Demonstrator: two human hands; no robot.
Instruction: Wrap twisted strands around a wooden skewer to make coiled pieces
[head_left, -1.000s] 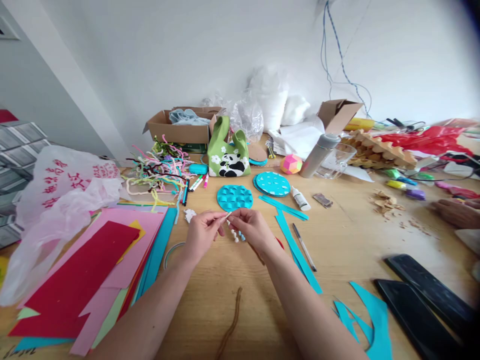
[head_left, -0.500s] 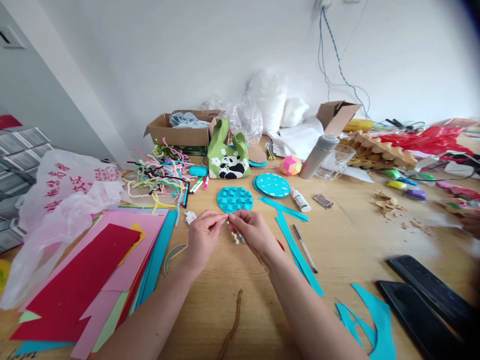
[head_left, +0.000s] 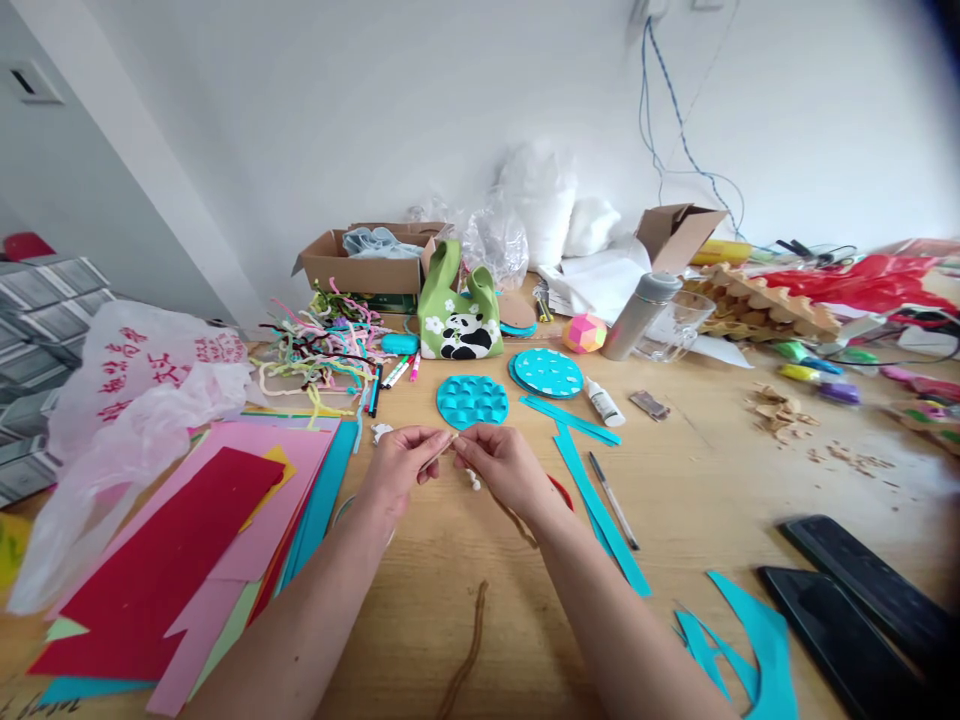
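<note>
Wooden table [head_left: 697, 480] fills our view, set against a white wall. We reach both forearms forward so that our hands meet at the middle. Our left hand [head_left: 403, 466] pinches a thin tan stick [head_left: 441, 453] between thumb and forefinger, and the stick slants up to the right. Our right hand [head_left: 507, 460] nips its upper tip, fingers curled narrow. The stick hangs between our hands just above the table, near a white bead string [head_left: 472, 481].

Behind, one open box [head_left: 360, 272] holds pale blue cloth [head_left: 379, 241]. A second box [head_left: 679, 232] lies tipped, and we cannot see its contents. We count two teal discs [head_left: 472, 401], one panda bag [head_left: 459, 322], one mug [head_left: 679, 325] and one bottle [head_left: 637, 315].
</note>
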